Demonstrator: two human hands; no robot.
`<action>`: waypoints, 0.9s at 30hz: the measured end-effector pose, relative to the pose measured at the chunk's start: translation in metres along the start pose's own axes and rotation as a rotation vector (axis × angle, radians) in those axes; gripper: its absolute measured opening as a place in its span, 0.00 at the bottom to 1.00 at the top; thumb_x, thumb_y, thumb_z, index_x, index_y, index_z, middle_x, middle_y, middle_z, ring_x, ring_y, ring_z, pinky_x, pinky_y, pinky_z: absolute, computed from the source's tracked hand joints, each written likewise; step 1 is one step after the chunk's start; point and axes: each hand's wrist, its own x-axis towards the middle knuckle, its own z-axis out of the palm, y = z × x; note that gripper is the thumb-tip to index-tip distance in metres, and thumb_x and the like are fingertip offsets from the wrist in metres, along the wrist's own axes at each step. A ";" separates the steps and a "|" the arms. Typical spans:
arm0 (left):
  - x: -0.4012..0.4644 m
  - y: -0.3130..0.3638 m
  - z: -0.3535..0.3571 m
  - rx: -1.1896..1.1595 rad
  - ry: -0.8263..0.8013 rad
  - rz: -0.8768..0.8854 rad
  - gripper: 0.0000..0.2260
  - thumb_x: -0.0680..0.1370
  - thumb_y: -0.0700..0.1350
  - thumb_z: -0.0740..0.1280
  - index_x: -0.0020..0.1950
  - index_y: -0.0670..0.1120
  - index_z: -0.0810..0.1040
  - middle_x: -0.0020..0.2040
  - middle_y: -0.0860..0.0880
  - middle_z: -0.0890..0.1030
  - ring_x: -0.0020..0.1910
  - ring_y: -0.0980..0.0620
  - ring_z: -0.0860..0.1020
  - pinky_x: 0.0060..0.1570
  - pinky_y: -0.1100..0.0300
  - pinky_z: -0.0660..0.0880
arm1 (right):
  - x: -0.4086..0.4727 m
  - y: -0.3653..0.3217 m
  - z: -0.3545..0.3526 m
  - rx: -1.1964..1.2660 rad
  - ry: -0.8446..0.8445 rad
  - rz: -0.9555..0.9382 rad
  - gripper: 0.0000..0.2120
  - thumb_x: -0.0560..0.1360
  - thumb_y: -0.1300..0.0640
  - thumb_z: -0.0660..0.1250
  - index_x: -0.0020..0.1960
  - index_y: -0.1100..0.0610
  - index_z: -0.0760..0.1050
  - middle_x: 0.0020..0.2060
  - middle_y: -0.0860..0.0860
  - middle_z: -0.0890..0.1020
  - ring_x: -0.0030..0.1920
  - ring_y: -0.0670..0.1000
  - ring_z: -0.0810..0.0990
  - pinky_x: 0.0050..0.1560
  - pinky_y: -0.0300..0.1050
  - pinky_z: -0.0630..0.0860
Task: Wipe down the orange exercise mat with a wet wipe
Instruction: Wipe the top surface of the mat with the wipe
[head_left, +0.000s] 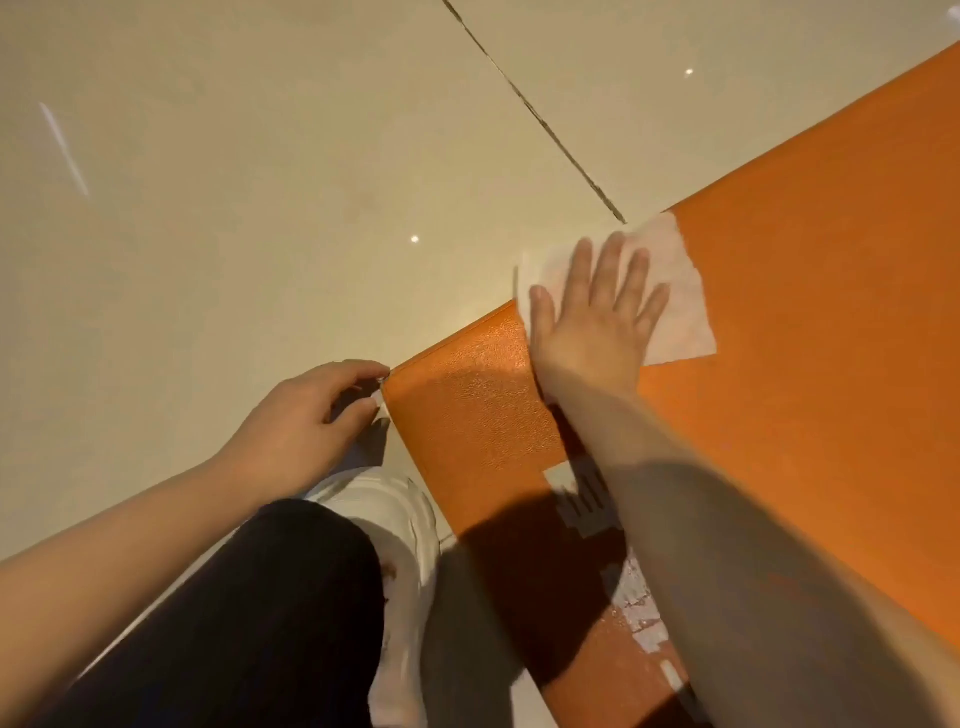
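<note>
Your right hand, flat and open, presses the wipe at the mat edge; your left hand pinches its corner. Hard strokes may bunch the wipe.

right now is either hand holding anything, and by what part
The left hand pinches the orange mat at its near corner. The right hand lies flat on the wet wipe, pressing rather than gripping it.

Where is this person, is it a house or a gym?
Hard to say which, but it is indoors: a glossy cream tiled floor reflecting ceiling lights, with a dark grout line. A flat orange textured exercise mat lies on it.
</note>
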 end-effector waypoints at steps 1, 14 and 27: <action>-0.003 0.001 0.001 -0.010 -0.001 0.001 0.16 0.82 0.43 0.62 0.70 0.51 0.74 0.61 0.54 0.78 0.59 0.56 0.74 0.60 0.61 0.68 | -0.017 -0.020 0.007 -0.040 -0.034 -0.064 0.31 0.82 0.40 0.38 0.80 0.53 0.38 0.79 0.55 0.38 0.77 0.60 0.34 0.75 0.63 0.33; -0.014 -0.004 0.011 0.028 0.046 0.049 0.18 0.82 0.40 0.61 0.72 0.47 0.71 0.67 0.46 0.75 0.63 0.49 0.74 0.59 0.60 0.67 | -0.129 0.035 0.023 -0.025 -0.104 -0.536 0.27 0.82 0.40 0.44 0.79 0.45 0.55 0.79 0.46 0.53 0.79 0.52 0.48 0.77 0.56 0.41; 0.001 0.010 0.009 0.045 0.039 0.034 0.18 0.83 0.40 0.59 0.74 0.47 0.69 0.68 0.47 0.74 0.65 0.50 0.72 0.58 0.64 0.63 | -0.085 -0.024 0.033 -0.090 -0.097 -0.666 0.28 0.80 0.40 0.44 0.79 0.45 0.56 0.79 0.48 0.55 0.79 0.54 0.51 0.77 0.61 0.44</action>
